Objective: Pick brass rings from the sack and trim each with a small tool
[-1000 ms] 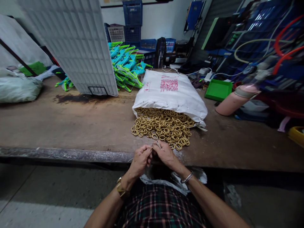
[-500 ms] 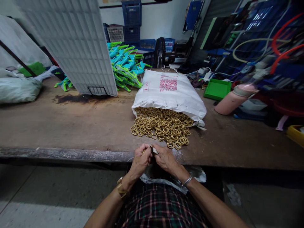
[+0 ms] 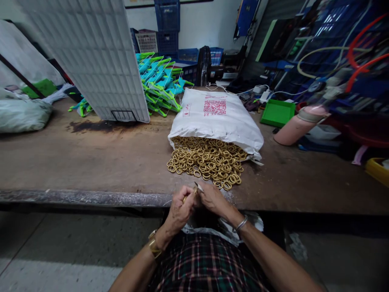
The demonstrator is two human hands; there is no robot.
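Observation:
Gold-coloured rings [image 3: 209, 160] spill in a heap from the open mouth of a white sack [image 3: 219, 113] with red print. Just in front of the heap, at the table's front edge, my left hand [image 3: 181, 205] is closed on a gold ring [image 3: 184, 199], partly hidden by the fingers. Close beside it on the right, my right hand [image 3: 212, 198] grips a small blade [image 3: 198, 187], its tip pointing up and left by the left thumb. Both hands nearly touch.
A white ribbed panel [image 3: 91, 61] stands at the left, with green and blue plastic pieces [image 3: 161, 83] behind. On the right are a green tray [image 3: 278, 112] and a pink bottle [image 3: 299, 126]. The brown table [image 3: 91, 162] ends at a wrapped front edge.
The blade in my right hand has tilted and shifted slightly up, its pale face turned. My left hand has turned a little. The ring heap and sack look unchanged.

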